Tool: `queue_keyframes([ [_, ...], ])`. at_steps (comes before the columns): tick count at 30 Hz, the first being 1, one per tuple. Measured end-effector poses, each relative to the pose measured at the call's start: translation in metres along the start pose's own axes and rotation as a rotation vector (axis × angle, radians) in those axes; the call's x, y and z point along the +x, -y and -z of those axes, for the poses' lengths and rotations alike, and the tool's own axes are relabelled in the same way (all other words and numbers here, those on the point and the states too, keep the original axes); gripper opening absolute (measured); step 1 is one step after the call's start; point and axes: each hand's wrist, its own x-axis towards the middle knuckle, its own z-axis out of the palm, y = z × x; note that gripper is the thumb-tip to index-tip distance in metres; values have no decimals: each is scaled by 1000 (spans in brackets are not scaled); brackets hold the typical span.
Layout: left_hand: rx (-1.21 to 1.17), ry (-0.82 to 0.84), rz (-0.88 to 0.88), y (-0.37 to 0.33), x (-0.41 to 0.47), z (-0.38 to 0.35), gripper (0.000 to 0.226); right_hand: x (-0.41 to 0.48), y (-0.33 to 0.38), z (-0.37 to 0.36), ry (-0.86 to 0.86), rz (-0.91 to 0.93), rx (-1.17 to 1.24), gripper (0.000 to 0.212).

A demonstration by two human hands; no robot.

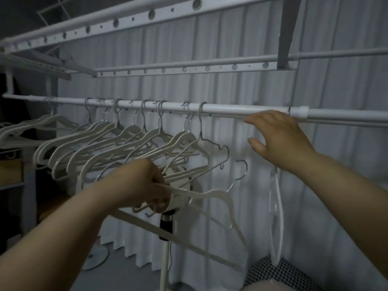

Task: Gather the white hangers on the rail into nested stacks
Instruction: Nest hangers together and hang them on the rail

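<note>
White hangers (130, 131) hang bunched along the rail (231, 109). Below it my left hand (147, 181) clamps one loose hanger (210, 194). My right hand (279, 137) sits just under it, fingers spread, holding nothing.

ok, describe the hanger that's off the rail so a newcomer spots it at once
Find the long white rail across the middle, with a row of white hangers hooked on it. Below the row's right end, the left hand grips one white hanger. Unlike its neighbours, its metal hook catches nothing and curls in open air under the rail.
</note>
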Motion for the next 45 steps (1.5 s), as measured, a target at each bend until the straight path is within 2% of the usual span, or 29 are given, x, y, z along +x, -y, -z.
queue_keyframes([
  [4,-52,-10,-55,31,-23,27,25,1,42,11,459,-83,97,44],
  [7,-119,-6,-95,58,-44,44,26,2,72,12,612,-152,212,30],
  [9,-198,-28,-107,81,-59,54,30,2,86,14,715,-214,378,21],
  [11,-273,-31,-134,104,-74,63,28,0,101,23,795,-304,560,24],
  [12,-284,-36,-161,113,-82,67,35,-2,109,27,810,-336,633,26],
  [14,-340,-42,-169,135,-94,71,60,-6,125,35,803,-375,739,30],
  [15,-374,-43,-160,144,-98,70,62,-9,132,39,794,-387,773,31],
  [16,-384,-30,-146,150,-102,69,55,-12,139,43,793,-397,797,32],
  [18,-301,-2,-76,157,-108,64,28,-16,153,52,823,-409,817,34],
  [20,-169,22,-31,164,-113,56,22,-20,165,60,868,-413,803,35],
  [24,-69,75,23,180,-117,40,14,-28,187,59,876,-460,876,39],
  [28,-33,-24,84,181,-131,23,39,-35,207,45,842,-560,934,43],
  [30,-80,-21,46,176,-137,18,39,-39,216,41,837,-626,933,43],
  [34,-208,111,-71,153,-149,2,29,-45,228,38,803,-785,994,39],
  [36,-248,147,-131,136,-154,-12,31,-48,230,37,767,-870,1046,38],
  [39,-310,232,-165,112,-160,-30,51,-51,229,38,683,-990,1148,36],
  [42,-296,443,-155,93,-164,-39,78,-53,228,41,568,-1070,1223,36],
  [44,-210,529,-189,83,-169,-46,80,-52,227,43,481,-1112,1271,35],
  [45,-158,515,-214,80,-169,-51,78,-52,226,43,444,-1130,1293,34],
])
